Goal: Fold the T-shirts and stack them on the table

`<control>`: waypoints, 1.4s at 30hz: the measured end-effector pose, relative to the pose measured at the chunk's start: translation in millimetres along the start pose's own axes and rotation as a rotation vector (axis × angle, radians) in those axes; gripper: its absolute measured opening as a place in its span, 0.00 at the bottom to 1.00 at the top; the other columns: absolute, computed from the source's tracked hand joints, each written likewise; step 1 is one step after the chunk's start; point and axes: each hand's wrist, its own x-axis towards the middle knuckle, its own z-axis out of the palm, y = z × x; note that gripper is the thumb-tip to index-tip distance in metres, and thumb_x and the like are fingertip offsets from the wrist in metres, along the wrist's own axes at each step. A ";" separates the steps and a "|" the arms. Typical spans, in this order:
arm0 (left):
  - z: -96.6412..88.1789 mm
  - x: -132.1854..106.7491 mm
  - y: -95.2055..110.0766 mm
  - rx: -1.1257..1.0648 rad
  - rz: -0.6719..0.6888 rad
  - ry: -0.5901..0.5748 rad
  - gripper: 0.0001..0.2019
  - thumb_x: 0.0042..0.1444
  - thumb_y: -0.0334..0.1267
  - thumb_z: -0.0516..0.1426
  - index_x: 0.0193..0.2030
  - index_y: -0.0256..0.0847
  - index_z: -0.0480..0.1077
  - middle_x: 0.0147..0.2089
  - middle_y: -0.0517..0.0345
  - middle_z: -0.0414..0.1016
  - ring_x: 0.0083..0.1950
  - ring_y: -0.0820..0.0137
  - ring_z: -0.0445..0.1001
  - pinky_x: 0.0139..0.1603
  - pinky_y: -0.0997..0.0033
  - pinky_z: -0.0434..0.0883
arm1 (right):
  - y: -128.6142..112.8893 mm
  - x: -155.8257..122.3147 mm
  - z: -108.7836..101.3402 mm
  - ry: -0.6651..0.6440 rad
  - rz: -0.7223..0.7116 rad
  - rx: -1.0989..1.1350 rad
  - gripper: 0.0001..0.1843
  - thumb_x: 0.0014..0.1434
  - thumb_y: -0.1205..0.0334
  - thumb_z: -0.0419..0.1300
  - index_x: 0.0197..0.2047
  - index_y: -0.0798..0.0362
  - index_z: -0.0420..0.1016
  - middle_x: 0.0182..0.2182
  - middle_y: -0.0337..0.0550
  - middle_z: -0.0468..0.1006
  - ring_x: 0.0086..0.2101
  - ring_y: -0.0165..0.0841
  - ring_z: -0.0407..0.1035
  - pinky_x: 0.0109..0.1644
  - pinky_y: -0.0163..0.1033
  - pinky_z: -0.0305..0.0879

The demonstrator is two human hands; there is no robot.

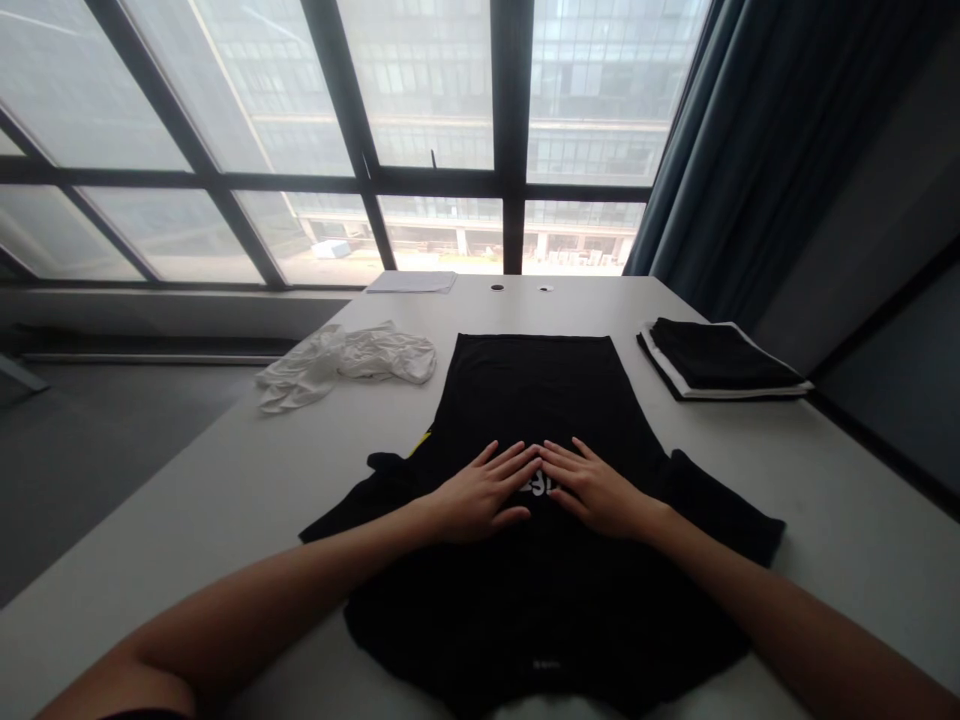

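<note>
A black T-shirt (540, 390) lies spread flat on the white table, its hem at the far side and its neckline toward me. Both sleeves stick out to the sides, and a bit of yellow shows at its left edge. My left hand (484, 492) rests flat on the middle of the shirt with fingers stretched out. Mirroring it, my right hand (598, 490) lies flat with its fingers extended, and the fingertips of the two hands meet or nearly meet. White lettering (538, 485) on the shirt is partly hidden beneath them.
A crumpled white garment (349, 360) lies at the left of the table (840, 470). Folded black and white clothes (724, 360) are stacked at the right. Papers (412, 282) sit at the far edge, before the windows. A dark curtain (720, 150) hangs at the right.
</note>
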 end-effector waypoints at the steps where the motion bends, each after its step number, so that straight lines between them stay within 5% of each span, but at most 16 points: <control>1: 0.4 -0.9 -0.3 0.003 -0.002 -0.015 0.37 0.69 0.54 0.51 0.78 0.50 0.38 0.78 0.52 0.38 0.78 0.55 0.38 0.75 0.44 0.39 | -0.1 0.0 -1.0 0.013 0.006 0.000 0.27 0.71 0.55 0.49 0.72 0.44 0.57 0.71 0.42 0.56 0.70 0.39 0.47 0.73 0.58 0.38; 11: -16.3 -5.9 9.4 -0.046 0.121 -0.095 0.34 0.70 0.49 0.52 0.77 0.50 0.43 0.77 0.52 0.44 0.77 0.56 0.42 0.75 0.45 0.38 | 7.8 -6.6 -6.2 0.136 0.008 0.114 0.16 0.69 0.57 0.52 0.49 0.41 0.82 0.57 0.37 0.77 0.62 0.39 0.65 0.70 0.53 0.52; 17: -20.4 -7.0 20.1 -0.150 0.328 -0.131 0.35 0.67 0.50 0.56 0.76 0.49 0.47 0.76 0.53 0.48 0.76 0.56 0.49 0.76 0.49 0.40 | 19.2 -2.4 8.0 0.204 0.102 0.000 0.25 0.68 0.57 0.53 0.67 0.50 0.67 0.68 0.45 0.63 0.69 0.40 0.52 0.72 0.52 0.49; 25: -21.6 -7.9 29.2 -0.200 0.403 -0.135 0.35 0.67 0.48 0.57 0.76 0.41 0.50 0.76 0.46 0.49 0.76 0.56 0.50 0.77 0.51 0.42 | 22.8 -2.4 12.0 0.180 0.088 -0.054 0.25 0.69 0.58 0.52 0.68 0.50 0.66 0.70 0.47 0.59 0.70 0.41 0.49 0.72 0.56 0.47; 32: -26.9 -11.7 35.1 -0.425 0.527 -0.136 0.25 0.66 0.44 0.57 0.68 0.42 0.66 0.66 0.48 0.69 0.68 0.58 0.66 0.70 0.61 0.63 | 11.9 -4.6 3.5 0.110 0.053 -0.035 0.28 0.69 0.57 0.53 0.70 0.48 0.61 0.72 0.46 0.54 0.71 0.41 0.44 0.73 0.57 0.42; 35: -23.3 -11.6 31.0 -0.450 0.456 0.007 0.17 0.68 0.40 0.54 0.61 0.42 0.72 0.57 0.49 0.78 0.58 0.63 0.77 0.61 0.67 0.71 | -6.8 -9.0 -5.0 -0.040 -0.096 0.045 0.36 0.67 0.52 0.58 0.74 0.45 0.53 0.73 0.45 0.49 0.71 0.42 0.40 0.74 0.58 0.35; 38: -14.9 -8.0 22.0 -0.334 0.212 0.270 0.16 0.70 0.37 0.50 0.59 0.42 0.72 0.57 0.50 0.78 0.60 0.63 0.76 0.64 0.62 0.69 | -24.6 -13.1 -11.2 -0.142 -0.205 0.164 0.46 0.61 0.47 0.64 0.75 0.48 0.48 0.73 0.50 0.50 0.71 0.45 0.42 0.74 0.59 0.32; 40: -9.1 -5.2 15.5 -0.217 0.051 0.327 0.18 0.71 0.36 0.48 0.64 0.42 0.68 0.64 0.49 0.73 0.67 0.62 0.68 0.70 0.55 0.62 | -31.0 -14.8 -12.8 -0.147 -0.261 0.262 0.43 0.60 0.46 0.65 0.72 0.50 0.57 0.71 0.52 0.56 0.70 0.46 0.47 0.74 0.58 0.34; 42: -4.9 -3.6 10.0 -0.111 -0.039 0.259 0.22 0.72 0.37 0.47 0.70 0.42 0.60 0.70 0.49 0.63 0.73 0.61 0.58 0.73 0.50 0.55 | -32.0 -15.3 -11.8 -0.125 -0.307 0.395 0.32 0.63 0.48 0.63 0.66 0.51 0.68 0.66 0.52 0.66 0.67 0.45 0.57 0.73 0.55 0.44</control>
